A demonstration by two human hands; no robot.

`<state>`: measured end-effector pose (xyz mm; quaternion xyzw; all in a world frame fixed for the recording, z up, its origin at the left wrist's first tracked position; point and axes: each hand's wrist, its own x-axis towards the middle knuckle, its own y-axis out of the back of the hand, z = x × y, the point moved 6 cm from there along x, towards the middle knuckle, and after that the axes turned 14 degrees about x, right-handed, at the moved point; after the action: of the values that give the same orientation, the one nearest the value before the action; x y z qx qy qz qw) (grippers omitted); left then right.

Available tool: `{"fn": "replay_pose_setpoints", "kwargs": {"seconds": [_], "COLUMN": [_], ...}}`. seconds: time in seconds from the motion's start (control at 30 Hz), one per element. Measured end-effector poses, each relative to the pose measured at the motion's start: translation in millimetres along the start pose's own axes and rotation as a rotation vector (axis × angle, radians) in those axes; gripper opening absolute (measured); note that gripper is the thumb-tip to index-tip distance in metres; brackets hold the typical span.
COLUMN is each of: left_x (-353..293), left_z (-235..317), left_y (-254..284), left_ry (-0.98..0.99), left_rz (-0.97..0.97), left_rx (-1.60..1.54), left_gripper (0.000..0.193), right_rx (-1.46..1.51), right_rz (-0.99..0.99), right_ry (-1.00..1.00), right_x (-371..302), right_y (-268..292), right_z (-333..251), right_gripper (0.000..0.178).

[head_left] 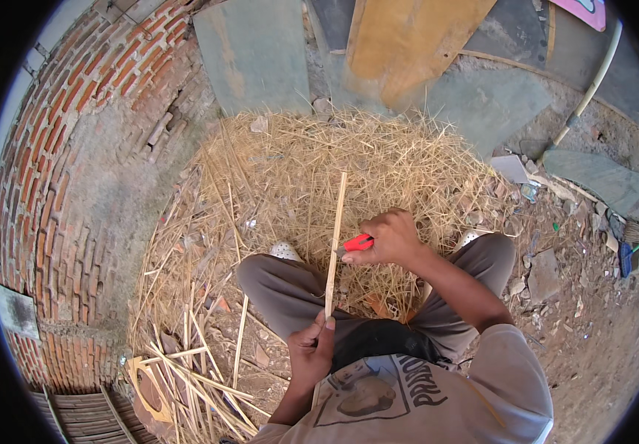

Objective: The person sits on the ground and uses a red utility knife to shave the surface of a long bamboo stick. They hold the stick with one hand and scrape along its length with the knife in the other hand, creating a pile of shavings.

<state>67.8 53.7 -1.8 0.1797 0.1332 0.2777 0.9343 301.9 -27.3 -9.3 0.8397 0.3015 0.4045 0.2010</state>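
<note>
Left hand (311, 346) 1, right hand (391, 236) 1, red knife (358, 243) 1

Held strip (339, 222): 1. White shoes (285, 251): 2. Shavings pile (393, 148): 1. Loose strips (200, 379): over ten, overlapping, exact count unclear. Pale pipe (603, 70): 1. Brick wall (75, 200): 1. Leaning slabs (249, 59): several, overlapped.

We seem to be in a rough dirt yard serving as a simple workplace: a worn brick wall (57, 192) at nine o'clock, leaning panels (253, 59) around twelve, rubble-strewn earth (586, 348) at four, cut strips (205, 385) at seven, straw-like shavings (290, 163) and a red cutter (359, 243) mid-view.
</note>
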Motion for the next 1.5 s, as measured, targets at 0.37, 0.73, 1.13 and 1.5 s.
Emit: {"fn": "replay_pose_setpoints", "kwargs": {"seconds": [0.37, 0.73, 1.13, 1.5], "left_x": [-17.4, -39.1, -1.3, 2.4], "left_z": [3.9, -18.5, -0.6, -0.5], "left_y": [-5.2, -7.7, 2.9, -11.1], "left_ry": [0.005, 0.113, 0.077, 0.084], "left_rz": [-0.079, -0.170, -0.071, -0.156], "left_rx": [-0.061, -0.115, -0.184, -0.341], "left_gripper": [0.026, 0.026, 0.035, 0.036], "right_rx": [-0.180, -0.054, 0.085, 0.060], "right_rz": [0.165, 0.211, 0.017, -0.030], "right_ry": [-0.146, -0.618, 0.121, 0.084], "right_x": [7.9, 14.0, -6.7, -8.3], "right_y": [28.2, 67.5, -7.9, -1.7], "right_z": [49.3, 97.1, -20.4, -20.1], "right_gripper": [0.070, 0.069, 0.065, 0.068]}}
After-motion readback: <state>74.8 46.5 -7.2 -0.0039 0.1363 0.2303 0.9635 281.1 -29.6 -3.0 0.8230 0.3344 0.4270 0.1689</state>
